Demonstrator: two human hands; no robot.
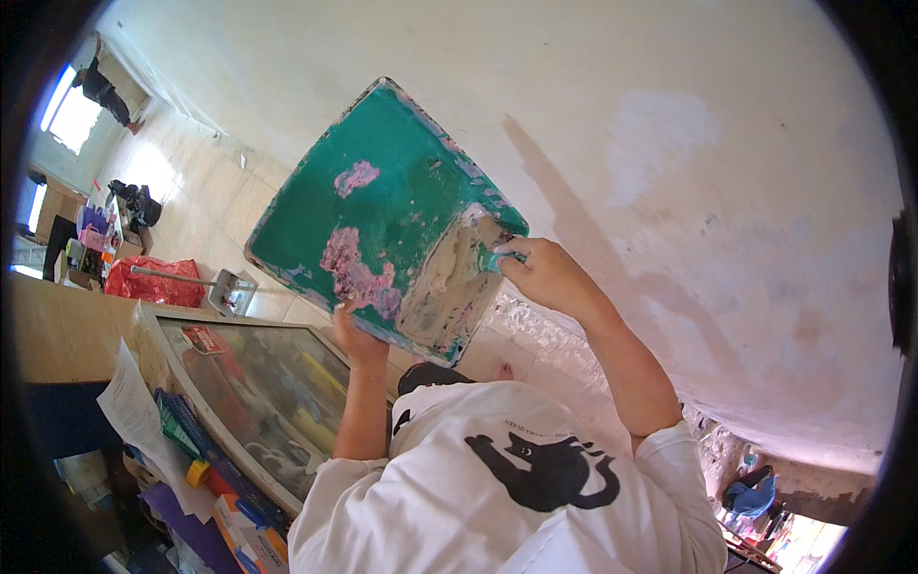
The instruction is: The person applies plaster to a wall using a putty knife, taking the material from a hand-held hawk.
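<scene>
A square green plaster board (316, 196) with a worn, crusted rim is held up in front of me, tilted. Lumps of pink putty (368, 282) cling to its face, and greyish putty (435, 277) is smeared over the part nearest my right side. My left hand (356, 335) grips the board's lower edge, most of its fingers hidden behind it. A putty knife (492, 259) with a teal handle is closed in my right hand (550, 275). Its blade lies against the grey smear and is hard to tell from the putty.
A pale patched wall (660, 258) rises at my right. On my left stands a glass-topped cabinet (258, 383) beside papers (143, 421) and boxes. Beyond it are a long-handled dustpan (229, 292), a red plastic bag (158, 280) and, far off, another person (103, 91).
</scene>
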